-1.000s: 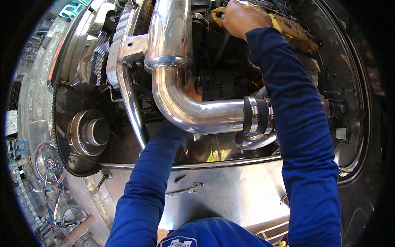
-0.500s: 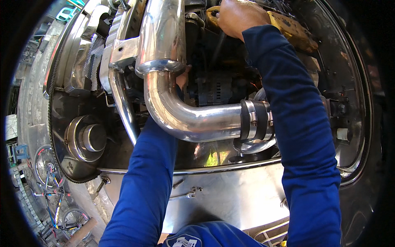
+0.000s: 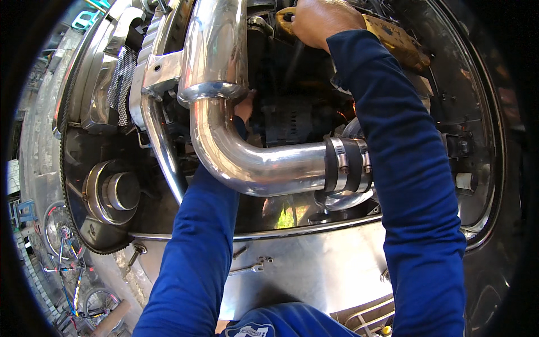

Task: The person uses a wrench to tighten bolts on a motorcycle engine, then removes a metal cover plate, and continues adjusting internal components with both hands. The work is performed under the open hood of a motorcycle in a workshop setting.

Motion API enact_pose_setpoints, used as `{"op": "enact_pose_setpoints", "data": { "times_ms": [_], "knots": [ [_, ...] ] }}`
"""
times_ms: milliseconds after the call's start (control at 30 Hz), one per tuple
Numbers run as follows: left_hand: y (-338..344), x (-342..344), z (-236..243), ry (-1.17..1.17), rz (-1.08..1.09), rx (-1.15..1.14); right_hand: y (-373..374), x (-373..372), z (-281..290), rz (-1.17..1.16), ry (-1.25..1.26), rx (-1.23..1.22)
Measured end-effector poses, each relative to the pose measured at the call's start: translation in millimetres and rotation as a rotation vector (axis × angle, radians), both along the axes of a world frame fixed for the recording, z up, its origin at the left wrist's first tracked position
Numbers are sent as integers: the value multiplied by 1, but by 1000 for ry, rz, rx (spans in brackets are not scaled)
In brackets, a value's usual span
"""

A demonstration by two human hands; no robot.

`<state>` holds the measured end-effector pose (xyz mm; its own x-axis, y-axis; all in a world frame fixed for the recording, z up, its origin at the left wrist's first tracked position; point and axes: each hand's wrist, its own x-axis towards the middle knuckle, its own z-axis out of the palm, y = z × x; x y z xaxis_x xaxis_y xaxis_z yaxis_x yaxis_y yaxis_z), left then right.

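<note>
Right hand: The person's bare right hand [image 3: 325,23] is bending over the yellow cover's left end, knuckles up, fingertips out of sight; whether it is gripping, I cannot tell.
Yellow cover: A long, worn, yellow-painted cover [image 3: 396,46] is sitting well back from the near edge of the dark engine bay [image 3: 309,228], its long axis slanting down toward the bay's right edge; the hand is hiding part of it.
Left hand: The bare left hand [image 3: 245,105] is reaching beneath the polished pipe; only a patch of skin is showing, so its hold I cannot tell.
Polished pipe: A thick, silver metal elbow pipe [image 3: 247,168] is running toward the near edge, then bending right into a black, steel-clamped coupling [image 3: 352,163]; the picture's border is cutting off its far end.
Slotted housing: A dark, slotted housing [image 3: 289,121] is sitting right of the left hand, shadow obscuring its outline.
Wrench: A silver wrench [image 3: 255,268] is lying on a silver panel [image 3: 325,258], its open end pointing right.
</note>
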<state>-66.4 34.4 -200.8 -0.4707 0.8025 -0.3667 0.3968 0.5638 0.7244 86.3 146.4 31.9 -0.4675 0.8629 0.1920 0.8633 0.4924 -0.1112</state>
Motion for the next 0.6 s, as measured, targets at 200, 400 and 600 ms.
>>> {"op": "enact_pose_setpoints", "data": {
  "times_ms": [200,400,600],
  "knots": [
    [-2,-2,-7,26,29,6,-3,-1,3,-9,2,-36],
    [-8,-23,-58,138,91,63,-6,-3,7,-39,-44,-60],
    [-53,9,-78,148,193,532,-10,-4,7,-31,-22,-13]
  ]
}}
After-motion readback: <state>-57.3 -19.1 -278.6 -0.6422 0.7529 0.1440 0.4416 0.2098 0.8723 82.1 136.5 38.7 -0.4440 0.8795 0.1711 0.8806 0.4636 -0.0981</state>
